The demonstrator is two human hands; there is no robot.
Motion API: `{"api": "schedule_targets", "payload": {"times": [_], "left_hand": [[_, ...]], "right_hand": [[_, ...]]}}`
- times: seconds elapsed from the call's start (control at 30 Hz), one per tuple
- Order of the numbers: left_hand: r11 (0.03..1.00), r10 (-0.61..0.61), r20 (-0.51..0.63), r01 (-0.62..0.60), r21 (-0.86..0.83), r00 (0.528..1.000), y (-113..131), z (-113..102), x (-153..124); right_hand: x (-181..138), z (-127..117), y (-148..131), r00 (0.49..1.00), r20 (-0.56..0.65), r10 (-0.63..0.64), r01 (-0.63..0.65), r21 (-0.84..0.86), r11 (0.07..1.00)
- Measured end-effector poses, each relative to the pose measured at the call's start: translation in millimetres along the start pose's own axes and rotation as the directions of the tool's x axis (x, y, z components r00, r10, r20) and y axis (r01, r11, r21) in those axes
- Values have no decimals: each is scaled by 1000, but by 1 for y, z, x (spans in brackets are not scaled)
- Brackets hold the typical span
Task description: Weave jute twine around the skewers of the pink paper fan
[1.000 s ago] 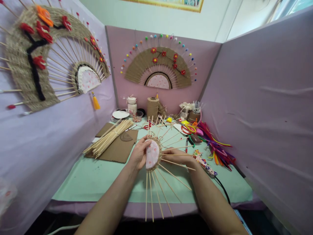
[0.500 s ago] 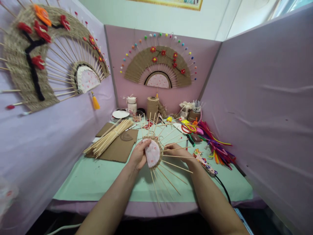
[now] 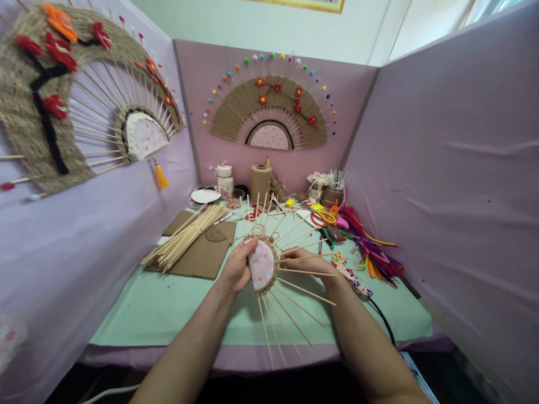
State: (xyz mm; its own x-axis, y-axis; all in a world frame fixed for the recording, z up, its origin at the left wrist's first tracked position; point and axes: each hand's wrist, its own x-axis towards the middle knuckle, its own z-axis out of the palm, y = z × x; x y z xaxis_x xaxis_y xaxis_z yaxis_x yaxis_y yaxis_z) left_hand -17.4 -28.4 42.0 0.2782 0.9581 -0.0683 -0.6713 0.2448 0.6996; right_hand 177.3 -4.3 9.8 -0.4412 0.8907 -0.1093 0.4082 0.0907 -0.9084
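My left hand [image 3: 238, 268] grips the straight edge of a small unfinished fan [image 3: 263, 267], its thumb on the front. The fan has a half-round centre of white cloth with pink prints, twine wound along its curved rim, and several thin bamboo sticks [image 3: 307, 272] fanning out to the right. Behind those sticks, my right hand [image 3: 302, 260] is closed near the twine rim. Its fingertips are partly hidden, so what they pinch cannot be made out. A loose bundle of bamboo sticks [image 3: 187, 235] lies to the left on brown cardboard [image 3: 217, 255].
A patterned glue gun [image 3: 352, 279] with a black cord lies right of my right hand. Coloured pipe cleaners [image 3: 374, 247] and scissors [image 3: 323, 217] are beyond it. A twine spool [image 3: 261, 180] and white jar [image 3: 224, 180] stand at the back. Finished fans [image 3: 236, 109] hang on the partitions.
The view has shifted slightly, moving the background left. The fan has turned a little in my left hand, its right-hand sticks now pointing lower. Both hands keep nearly the same positions.
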Motion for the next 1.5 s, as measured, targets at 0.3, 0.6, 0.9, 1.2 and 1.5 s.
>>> {"api": "schedule_targets", "payload": {"times": [0.3,0.6,0.9,1.2,1.5], "left_hand": [[997,53,-46,-51,59,998,7,-3,3],[982,36,-103,-17,187,994,8,-12,9],[985,172,-184,-163,63,968,15,-12,11],[967,223,-193,-241,-76,956,10,-7,10],[962,270,-129,-274,-16,954,7,-4,6]], "right_hand": [[6,-22,-1,912,-410,-13,221,465,858],[-17,-40,-15,896,-412,-168,430,706,563],[-14,-37,-9,900,-418,-128,373,584,721],[-14,14,-35,935,345,-82,117,-83,990],[5,6,-10,949,-245,-200,242,159,957]]}}
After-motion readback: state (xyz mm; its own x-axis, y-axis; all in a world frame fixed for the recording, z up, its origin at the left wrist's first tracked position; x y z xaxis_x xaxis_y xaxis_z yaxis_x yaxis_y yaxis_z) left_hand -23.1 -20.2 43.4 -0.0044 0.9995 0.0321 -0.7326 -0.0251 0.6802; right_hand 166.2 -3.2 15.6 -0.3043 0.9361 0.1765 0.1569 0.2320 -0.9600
